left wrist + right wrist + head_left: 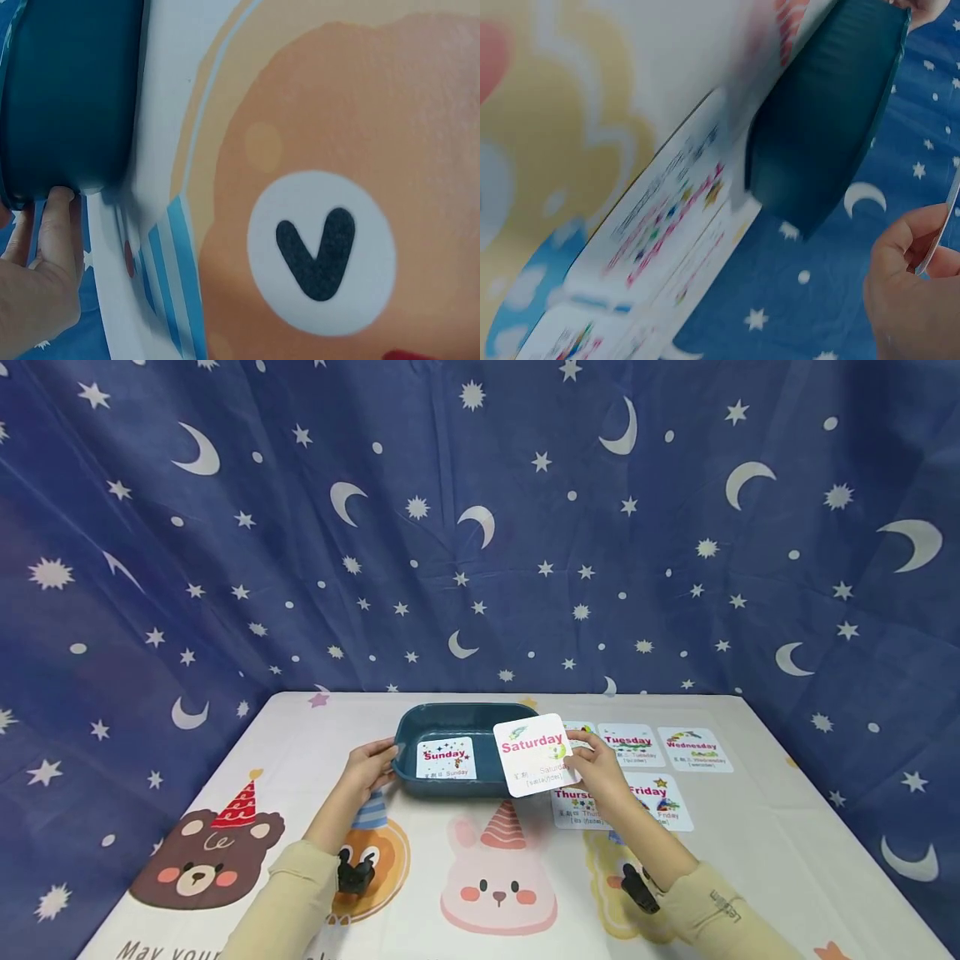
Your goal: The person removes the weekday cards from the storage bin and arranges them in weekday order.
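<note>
A dark teal tray point(450, 787) stands on the table with the Sunday card point(446, 758) inside it, toward its left end. My left hand point(369, 766) grips the tray's left end, thumb at the rim and fingers against the outer wall, as the left wrist view also shows. Between the thumb and fingers of my right hand point(600, 768) is the Saturday card point(531, 756), raised and tilted in front of the tray's right end. Its thin edge shows in the right wrist view, where my right hand point(907, 277) pinches it.
Right of the tray lie the Tuesday card point(632, 746), Wednesday card point(695, 750), Thursday card point(577, 814) and Friday card point(663, 806). Another card point(583, 727) is mostly hidden behind the Saturday card. A blue star-and-moon curtain point(480, 610) hangs behind the table.
</note>
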The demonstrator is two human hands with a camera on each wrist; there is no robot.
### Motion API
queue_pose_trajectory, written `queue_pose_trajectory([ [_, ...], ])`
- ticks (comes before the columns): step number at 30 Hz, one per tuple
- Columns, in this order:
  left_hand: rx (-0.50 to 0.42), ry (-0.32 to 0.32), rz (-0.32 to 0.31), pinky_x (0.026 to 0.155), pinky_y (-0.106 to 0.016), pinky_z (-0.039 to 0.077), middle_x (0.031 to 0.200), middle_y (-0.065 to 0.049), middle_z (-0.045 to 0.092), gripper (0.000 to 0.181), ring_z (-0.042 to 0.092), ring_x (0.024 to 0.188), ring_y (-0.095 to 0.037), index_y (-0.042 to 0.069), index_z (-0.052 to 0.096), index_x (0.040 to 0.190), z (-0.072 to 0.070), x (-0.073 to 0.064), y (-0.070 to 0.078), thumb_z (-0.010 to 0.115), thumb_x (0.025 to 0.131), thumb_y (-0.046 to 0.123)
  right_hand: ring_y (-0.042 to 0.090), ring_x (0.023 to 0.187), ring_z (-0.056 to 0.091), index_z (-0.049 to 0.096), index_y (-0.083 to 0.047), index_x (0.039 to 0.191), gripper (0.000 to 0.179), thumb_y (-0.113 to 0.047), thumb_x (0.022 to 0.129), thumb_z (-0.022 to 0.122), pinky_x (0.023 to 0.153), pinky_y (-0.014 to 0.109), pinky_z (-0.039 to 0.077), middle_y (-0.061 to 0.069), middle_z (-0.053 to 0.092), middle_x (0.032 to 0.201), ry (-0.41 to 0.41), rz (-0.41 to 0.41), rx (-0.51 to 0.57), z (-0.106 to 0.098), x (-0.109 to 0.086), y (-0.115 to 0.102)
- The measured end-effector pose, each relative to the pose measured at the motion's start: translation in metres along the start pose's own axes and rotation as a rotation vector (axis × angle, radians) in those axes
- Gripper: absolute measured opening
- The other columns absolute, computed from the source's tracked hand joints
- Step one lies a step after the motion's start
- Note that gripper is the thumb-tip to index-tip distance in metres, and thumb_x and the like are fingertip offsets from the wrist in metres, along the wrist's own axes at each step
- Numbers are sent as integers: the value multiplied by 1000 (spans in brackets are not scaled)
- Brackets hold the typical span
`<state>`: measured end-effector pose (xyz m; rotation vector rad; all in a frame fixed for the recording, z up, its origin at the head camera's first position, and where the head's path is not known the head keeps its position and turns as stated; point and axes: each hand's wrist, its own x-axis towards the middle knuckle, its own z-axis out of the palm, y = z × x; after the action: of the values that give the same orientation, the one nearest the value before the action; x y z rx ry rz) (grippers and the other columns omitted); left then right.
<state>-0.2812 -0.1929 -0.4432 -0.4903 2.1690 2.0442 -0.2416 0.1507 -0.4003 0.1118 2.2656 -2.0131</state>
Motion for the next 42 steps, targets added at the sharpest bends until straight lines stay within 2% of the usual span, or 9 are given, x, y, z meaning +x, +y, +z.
queue_pose_trajectory([
  [7, -1, -20, 7, 72, -23, 56, 135, -28, 47, 44, 64, 94, -17, -5, 41, 138, 0, -3, -4, 49, 97, 9, 7, 73, 59, 34, -1, 138, 46, -1, 93, 46, 67, 24, 51, -5, 61, 87, 2, 7, -95, -38, -13, 1],
  [10, 6, -7, 8, 72, -23, 56, 135, -27, 48, 43, 65, 93, -16, -3, 43, 138, 0, -2, -4, 50, 97, 9, 6, 73, 59, 32, -1, 139, 47, -2, 94, 45, 66, 23, 51, -8, 59, 86, -1, 14, -114, -53, -17, 2],
  [17, 30, 10, -3, 78, -26, 56, 135, -25, 49, 43, 64, 93, -16, -1, 43, 138, -2, 0, 1, 50, 98, 12, 3, 72, 60, 27, 2, 140, 49, -3, 95, 45, 64, 22, 53, -14, 58, 84, 15, 9, -102, -93, -16, 7],
  [24, 38, 21, -9, 74, -23, 56, 133, -24, 50, 43, 63, 92, -16, 0, 44, 138, -2, 2, 4, 50, 98, 13, 0, 72, 59, 22, 6, 141, 54, -3, 94, 46, 64, 20, 53, -20, 57, 80, 55, 6, -135, -135, -14, 15],
  [31, 40, 18, -12, 76, -24, 56, 135, -24, 49, 42, 61, 102, -22, 1, 43, 139, -1, 2, 4, 48, 99, 13, -1, 74, 57, 19, 9, 141, 55, -5, 95, 45, 67, 21, 53, -16, 54, 85, 93, 30, -239, -166, -16, 24],
  [37, 26, 20, -16, 83, -29, 56, 135, -25, 49, 43, 62, 104, -24, 0, 43, 139, -1, 2, 1, 49, 98, 12, 1, 74, 57, 18, 11, 139, 56, -4, 94, 46, 67, 23, 53, -15, 54, 85, 59, 49, -286, -183, -20, 32],
  [42, 29, 21, -11, 81, -29, 56, 134, -25, 50, 42, 62, 103, -24, 0, 44, 138, 0, 2, 0, 49, 98, 12, 2, 74, 58, 16, 12, 139, 59, -3, 92, 47, 66, 25, 53, -11, 56, 87, 37, 67, -337, -200, -21, 39],
])
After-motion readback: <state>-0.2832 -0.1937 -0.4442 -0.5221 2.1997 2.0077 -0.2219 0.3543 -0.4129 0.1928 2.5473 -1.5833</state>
